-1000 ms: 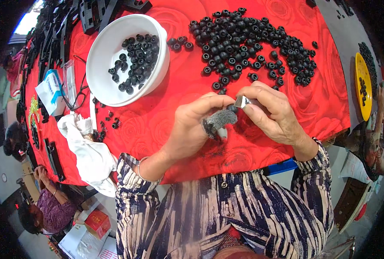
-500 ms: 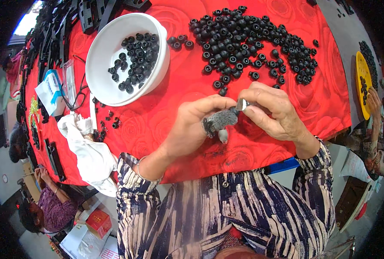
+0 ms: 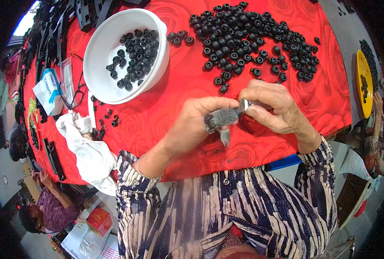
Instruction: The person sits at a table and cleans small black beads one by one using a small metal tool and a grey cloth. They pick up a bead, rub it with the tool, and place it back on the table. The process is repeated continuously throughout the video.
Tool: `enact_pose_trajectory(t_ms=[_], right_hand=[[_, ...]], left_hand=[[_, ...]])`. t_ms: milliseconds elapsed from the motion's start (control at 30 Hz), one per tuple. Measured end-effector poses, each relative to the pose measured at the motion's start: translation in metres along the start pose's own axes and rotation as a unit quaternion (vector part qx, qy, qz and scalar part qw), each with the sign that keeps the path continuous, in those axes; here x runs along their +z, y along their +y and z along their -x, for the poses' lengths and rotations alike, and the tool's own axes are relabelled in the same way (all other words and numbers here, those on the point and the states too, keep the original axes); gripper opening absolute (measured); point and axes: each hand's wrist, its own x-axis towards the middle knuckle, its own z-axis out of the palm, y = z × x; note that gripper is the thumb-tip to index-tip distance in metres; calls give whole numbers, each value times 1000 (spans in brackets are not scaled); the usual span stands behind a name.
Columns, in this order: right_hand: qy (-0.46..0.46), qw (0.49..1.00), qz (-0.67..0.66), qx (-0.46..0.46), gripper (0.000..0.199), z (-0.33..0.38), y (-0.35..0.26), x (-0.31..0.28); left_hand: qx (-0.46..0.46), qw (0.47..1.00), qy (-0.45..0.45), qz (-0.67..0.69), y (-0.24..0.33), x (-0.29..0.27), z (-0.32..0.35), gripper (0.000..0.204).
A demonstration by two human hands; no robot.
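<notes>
My left hand (image 3: 185, 127) is closed above the near part of the table, pinching a small black part between thumb and forefinger. A dark grey fabric cover (image 3: 222, 118) wraps one of its fingers, and a grey fingertip (image 3: 225, 137) pokes out below. Opposite it, my right hand (image 3: 274, 105) grips a small metal blade (image 3: 244, 105) between thumb and fingers. The blade meets the black part, whose shape is mostly hidden by my fingers. Beyond my hands lies a big spread of small round black parts (image 3: 230, 41) with holes in them.
A white bowl (image 3: 95, 56) with more black parts stands at upper left. Near it lie eyeglasses (image 3: 77, 97), a white cloth (image 3: 86, 151) and dark scraps (image 3: 114, 121) on the red tablecloth (image 3: 187, 82). Other people sit at left and right, one by a yellow tray (image 3: 363, 64).
The blade has turned slightly against the black part. My covered left finger has shifted a little, and more of the grey fingertip below it shows. Both hands keep their hold.
</notes>
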Motion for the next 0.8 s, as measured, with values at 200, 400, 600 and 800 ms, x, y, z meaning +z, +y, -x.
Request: enact_pose_trajectory(t_ms=[200, 400, 600, 800], right_hand=[[-56, 996, 39, -53, 15, 0, -2, 5], [36, 999, -29, 23, 15, 0, -12, -6], [66, 997, 25, 22, 17, 2, -8, 1], [64, 996, 49, 23, 17, -1, -9, 3]], left_hand=[[54, 995, 7, 78, 0, -5, -5, 24], [62, 997, 50, -21, 4, -4, -2, 25], [24, 1000, 7, 5, 8, 1, -2, 27], [44, 998, 20, -30, 6, 3, -2, 23]])
